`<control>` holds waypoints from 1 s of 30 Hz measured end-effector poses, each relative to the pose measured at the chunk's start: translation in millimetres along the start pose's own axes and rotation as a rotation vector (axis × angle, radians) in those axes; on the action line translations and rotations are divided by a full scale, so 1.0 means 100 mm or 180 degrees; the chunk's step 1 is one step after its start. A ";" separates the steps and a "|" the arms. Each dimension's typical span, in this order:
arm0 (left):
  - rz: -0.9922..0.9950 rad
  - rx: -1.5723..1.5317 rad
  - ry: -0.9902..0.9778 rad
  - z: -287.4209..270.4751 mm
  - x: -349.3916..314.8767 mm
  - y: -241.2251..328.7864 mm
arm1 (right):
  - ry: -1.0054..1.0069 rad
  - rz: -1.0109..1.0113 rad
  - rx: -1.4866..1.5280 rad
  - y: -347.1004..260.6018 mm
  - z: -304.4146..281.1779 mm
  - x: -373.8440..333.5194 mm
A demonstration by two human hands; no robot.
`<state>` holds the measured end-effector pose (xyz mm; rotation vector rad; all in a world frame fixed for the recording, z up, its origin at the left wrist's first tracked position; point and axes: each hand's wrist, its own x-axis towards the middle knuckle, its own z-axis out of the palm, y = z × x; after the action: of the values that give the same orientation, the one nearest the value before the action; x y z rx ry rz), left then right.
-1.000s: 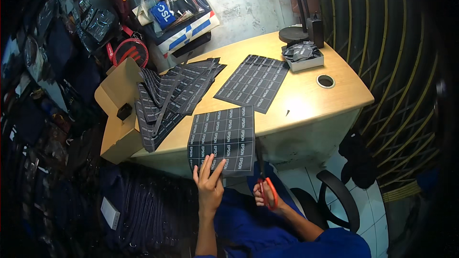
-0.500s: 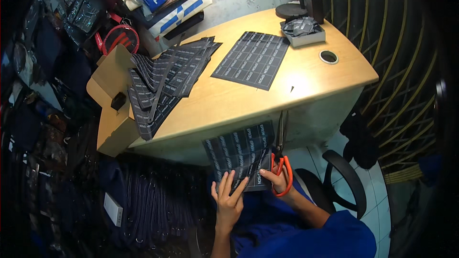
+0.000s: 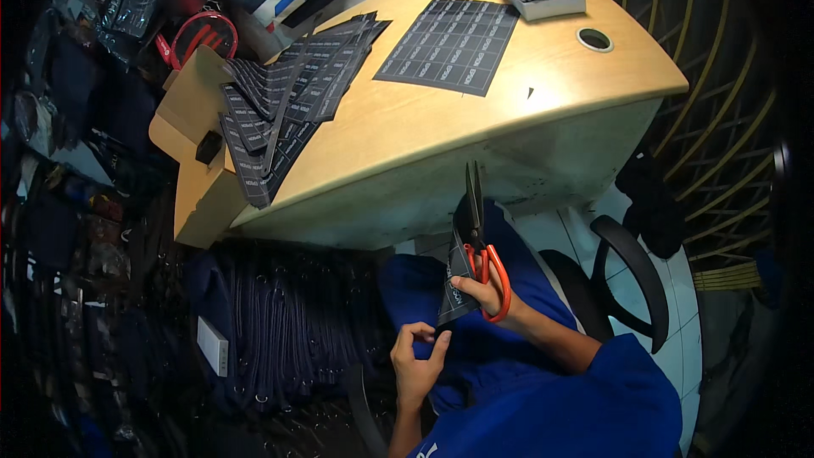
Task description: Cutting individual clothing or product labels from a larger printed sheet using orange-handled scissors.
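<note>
the left hand [image 3: 415, 366] has come off the dark sheet's face [image 3: 456, 265], thumb and fingers apart beside its near tip; the right hand [image 3: 487, 295] clamps it and scissors [image 3: 477, 233], both lengthwise toward the table [image 3: 407, 119].

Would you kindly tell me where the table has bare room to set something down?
The table is bare between the fanned sheets and the single sheet, and along the front edge to the right corner, save for one dark scrap. It is crowded at the left, by the cardboard box, and back right, by the tray.
</note>
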<state>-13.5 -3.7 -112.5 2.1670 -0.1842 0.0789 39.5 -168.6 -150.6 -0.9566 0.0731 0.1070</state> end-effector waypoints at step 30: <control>0.1208 -0.3757 -0.1593 -0.31 2.07 1.53 | 0.0476 -0.2843 -0.0593 -1.49 0.58 0.23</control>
<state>166.7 -84.7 55.4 0.9195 -0.7214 -0.2951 81.1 -205.1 0.7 -1.1060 -0.2329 -0.7925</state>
